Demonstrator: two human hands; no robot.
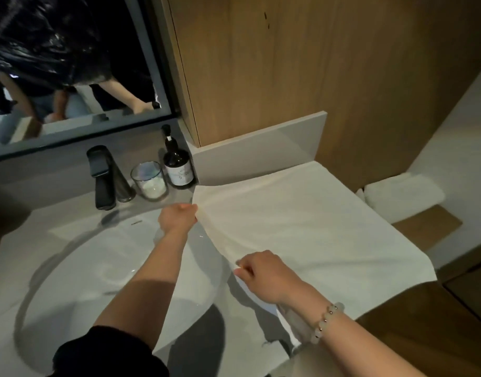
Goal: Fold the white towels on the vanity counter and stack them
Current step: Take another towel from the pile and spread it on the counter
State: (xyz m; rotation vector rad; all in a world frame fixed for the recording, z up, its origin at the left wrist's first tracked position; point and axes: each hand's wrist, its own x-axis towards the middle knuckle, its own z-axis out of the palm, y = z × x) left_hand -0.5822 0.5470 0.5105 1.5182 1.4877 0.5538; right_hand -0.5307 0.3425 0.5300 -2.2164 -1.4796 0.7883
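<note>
Towel (pixel 310 229) on counter (pixel 261 156), right of sink (pixel 97 268).

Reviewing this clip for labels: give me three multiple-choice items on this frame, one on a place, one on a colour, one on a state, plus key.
1. The glass stands: A) between the faucet and the pump bottle; B) on the floor; C) on a windowsill.
2. The faucet is: A) white; B) black; C) gold.
3. The large towel is: A) rolled up; B) spread flat, left hand and right hand gripping its edge; C) hung on a hook.
Key: 1 A, it sits between them; 2 B, its body is black; 3 B, it lies open, both hands on its edge.
</note>
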